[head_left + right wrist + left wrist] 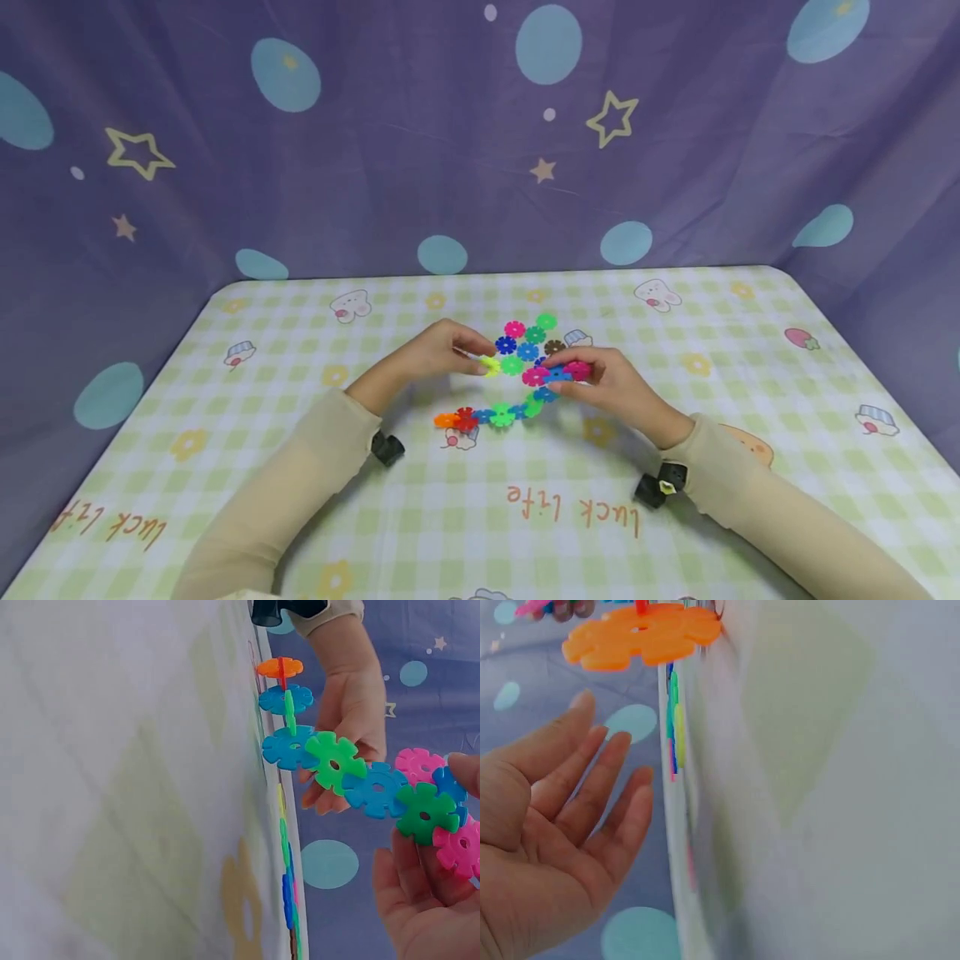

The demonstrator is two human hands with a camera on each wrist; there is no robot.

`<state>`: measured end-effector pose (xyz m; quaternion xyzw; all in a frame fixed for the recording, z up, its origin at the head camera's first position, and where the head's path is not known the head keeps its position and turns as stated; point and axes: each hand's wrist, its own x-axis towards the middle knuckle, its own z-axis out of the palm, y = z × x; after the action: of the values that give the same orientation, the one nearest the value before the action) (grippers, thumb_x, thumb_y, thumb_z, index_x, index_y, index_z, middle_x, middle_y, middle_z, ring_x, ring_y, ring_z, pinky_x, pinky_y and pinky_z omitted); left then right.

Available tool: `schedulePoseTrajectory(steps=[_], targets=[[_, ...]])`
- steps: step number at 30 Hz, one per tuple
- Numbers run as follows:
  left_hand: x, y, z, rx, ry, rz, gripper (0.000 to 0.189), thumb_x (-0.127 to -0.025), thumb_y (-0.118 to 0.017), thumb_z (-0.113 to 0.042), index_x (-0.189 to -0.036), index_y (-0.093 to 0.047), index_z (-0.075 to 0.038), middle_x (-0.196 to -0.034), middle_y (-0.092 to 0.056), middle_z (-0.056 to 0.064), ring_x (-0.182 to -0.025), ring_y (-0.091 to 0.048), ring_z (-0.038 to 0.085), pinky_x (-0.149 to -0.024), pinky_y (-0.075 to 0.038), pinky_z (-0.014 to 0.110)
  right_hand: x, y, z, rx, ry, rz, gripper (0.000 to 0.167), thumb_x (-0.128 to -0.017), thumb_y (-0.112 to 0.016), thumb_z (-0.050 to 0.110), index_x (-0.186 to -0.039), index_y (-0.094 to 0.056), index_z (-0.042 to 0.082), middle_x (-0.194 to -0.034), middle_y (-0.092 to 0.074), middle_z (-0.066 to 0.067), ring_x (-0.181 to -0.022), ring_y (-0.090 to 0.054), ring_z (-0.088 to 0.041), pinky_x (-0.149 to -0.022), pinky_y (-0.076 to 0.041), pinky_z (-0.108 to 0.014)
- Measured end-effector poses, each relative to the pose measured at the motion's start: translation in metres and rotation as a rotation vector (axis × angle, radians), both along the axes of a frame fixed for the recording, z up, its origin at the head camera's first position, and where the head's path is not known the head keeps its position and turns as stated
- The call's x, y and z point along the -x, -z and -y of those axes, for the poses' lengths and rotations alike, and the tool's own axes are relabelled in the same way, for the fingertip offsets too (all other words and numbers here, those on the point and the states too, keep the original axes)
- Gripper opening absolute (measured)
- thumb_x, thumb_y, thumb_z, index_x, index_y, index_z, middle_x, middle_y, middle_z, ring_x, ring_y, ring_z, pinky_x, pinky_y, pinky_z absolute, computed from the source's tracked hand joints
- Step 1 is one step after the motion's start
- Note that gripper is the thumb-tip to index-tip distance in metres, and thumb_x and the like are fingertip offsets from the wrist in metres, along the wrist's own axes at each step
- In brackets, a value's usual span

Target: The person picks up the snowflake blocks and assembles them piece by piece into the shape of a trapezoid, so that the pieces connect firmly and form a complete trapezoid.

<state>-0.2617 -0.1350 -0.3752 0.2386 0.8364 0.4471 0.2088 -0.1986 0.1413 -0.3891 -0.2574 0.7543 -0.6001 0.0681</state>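
Observation:
My right hand (pixel 609 385) pinches one end of a chain of interlocking notched plastic discs (pixel 501 415). In the right wrist view, pink, blue and dark green discs (pixel 425 815) lie between its thumb and fingers. From there the chain curves left through blue and green pieces to a red disc (pixel 465 418) and an orange disc (pixel 445 421). My left hand (pixel 438 354) has its fingertips near a loose yellow disc (pixel 491 367) in the head view. The left wrist view shows that hand's fingers (pixel 592 787) loosely extended, holding nothing, below the orange disc.
Several loose discs lie flat beyond the chain, among them a pink disc (pixel 514 330), a dark blue disc (pixel 506 345) and a brown disc (pixel 554 347). A checked cloth (pixel 420 517) covers the table, and a purple curtain (pixel 420 167) hangs behind it.

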Motion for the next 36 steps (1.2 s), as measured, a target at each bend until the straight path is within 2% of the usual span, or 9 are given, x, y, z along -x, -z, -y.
schedulePoseTrajectory(steps=[3, 6, 12, 17, 23, 28, 36], targets=[[0.009, 0.006, 0.005, 0.012, -0.009, 0.019, 0.034, -0.082, -0.071, -0.001, -0.115, -0.066, 0.001, -0.116, -0.066, 0.011, -0.113, -0.058, 0.026, -0.097, -0.046, 0.037, 0.0, 0.0, 0.0, -0.002, -0.017, 0.042, 0.026, -0.085, -0.069, 0.007, -0.11, -0.066, 0.004, -0.109, -0.062, -0.009, -0.077, -0.057, -0.011, -0.061, -0.048, -0.021], [0.016, 0.012, 0.007, 0.01, 0.006, 0.005, 0.035, -0.079, -0.072, 0.002, -0.113, -0.067, 0.001, -0.115, -0.067, 0.012, -0.108, -0.058, 0.025, -0.096, -0.046, 0.036, -0.001, 0.0, 0.0, 0.006, -0.025, 0.069, 0.026, -0.085, -0.068, 0.008, -0.11, -0.066, 0.005, -0.113, -0.061, -0.009, -0.087, -0.059, -0.014, -0.068, -0.051, -0.023], [0.024, 0.022, 0.007, 0.049, 0.048, -0.024, 0.034, -0.077, -0.076, -0.001, -0.111, -0.07, -0.004, -0.112, -0.068, 0.008, -0.093, -0.056, 0.018, -0.08, -0.047, 0.026, -0.001, 0.0, 0.001, 0.05, -0.055, 0.092, 0.021, -0.086, -0.065, 0.005, -0.107, -0.067, 0.002, -0.118, -0.06, -0.018, -0.106, -0.057, -0.019, -0.084, -0.05, -0.026], [0.025, 0.026, 0.005, 0.086, 0.055, -0.067, 0.03, -0.078, -0.076, -0.003, -0.108, -0.072, -0.008, -0.11, -0.069, 0.005, -0.089, -0.056, 0.013, -0.074, -0.046, 0.023, 0.001, -0.001, 0.003, 0.042, -0.029, 0.088, 0.017, -0.086, -0.067, 0.006, -0.102, -0.069, 0.001, -0.116, -0.06, -0.025, -0.105, -0.058, -0.019, -0.082, -0.051, -0.026], [0.024, 0.027, 0.003, 0.114, 0.058, -0.129, 0.027, -0.077, -0.076, -0.004, -0.104, -0.074, -0.009, -0.104, -0.071, 0.003, -0.082, -0.056, 0.012, -0.069, -0.046, 0.023, 0.005, -0.002, 0.007, 0.003, -0.008, 0.067, 0.011, -0.084, -0.072, 0.01, -0.093, -0.072, 0.004, -0.105, -0.066, -0.019, -0.099, -0.061, -0.018, -0.078, -0.054, -0.028], [0.023, 0.025, 0.002, 0.125, 0.05, -0.142, 0.028, -0.077, -0.077, -0.003, -0.104, -0.073, -0.008, -0.103, -0.071, 0.003, -0.086, -0.058, 0.014, -0.074, -0.048, 0.025, 0.006, -0.005, 0.007, -0.026, 0.006, 0.044, 0.01, -0.083, -0.073, 0.01, -0.091, -0.072, 0.005, -0.098, -0.068, -0.011, -0.089, -0.064, -0.017, -0.072, -0.055, -0.027], [0.022, 0.024, 0.003, 0.165, -0.001, -0.141, 0.029, -0.074, -0.079, -0.001, -0.102, -0.073, -0.005, -0.096, -0.07, 0.003, -0.079, -0.058, 0.013, -0.074, -0.051, 0.023, 0.007, -0.006, 0.005, -0.034, 0.014, 0.02, 0.01, -0.082, -0.073, 0.008, -0.089, -0.072, 0.001, -0.093, -0.069, -0.011, -0.085, -0.063, -0.013, -0.07, -0.055, -0.026]])
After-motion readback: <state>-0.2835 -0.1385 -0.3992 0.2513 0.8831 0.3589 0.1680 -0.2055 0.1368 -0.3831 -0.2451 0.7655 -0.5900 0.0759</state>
